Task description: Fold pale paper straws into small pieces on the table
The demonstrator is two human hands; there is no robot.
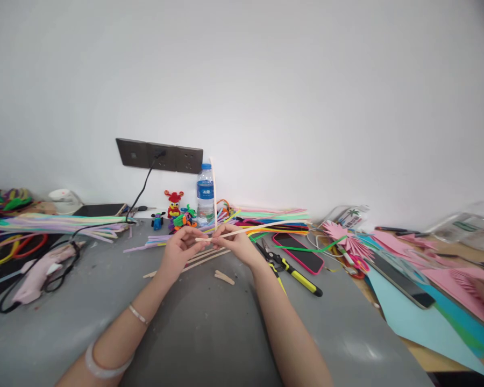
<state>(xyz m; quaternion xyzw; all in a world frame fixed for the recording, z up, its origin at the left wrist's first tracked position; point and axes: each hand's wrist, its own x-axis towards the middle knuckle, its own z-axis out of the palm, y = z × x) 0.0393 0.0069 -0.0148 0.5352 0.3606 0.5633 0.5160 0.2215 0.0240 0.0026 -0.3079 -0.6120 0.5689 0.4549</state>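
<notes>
Both my hands meet over the middle of the grey table. My left hand (183,248) pinches cream pipe cleaners (266,225) near their left end, and my right hand (236,244) grips them just beside it. One cream stem stretches to the right, and another stands upright in front of a water bottle (205,194). Beneath my hands lie more beige stems (204,260). A short folded beige piece (225,277) rests nearer to me. Right of my right hand are yellow-and-black pliers (300,279).
Bundles of coloured pipe cleaners (64,224) and a pink glue gun (40,274) with a cord lie left. Small figures (173,204) stand behind. Rightward are a pink-cased phone (300,252), a dark phone (403,279), coloured paper (423,328) and another person's hand at the edge.
</notes>
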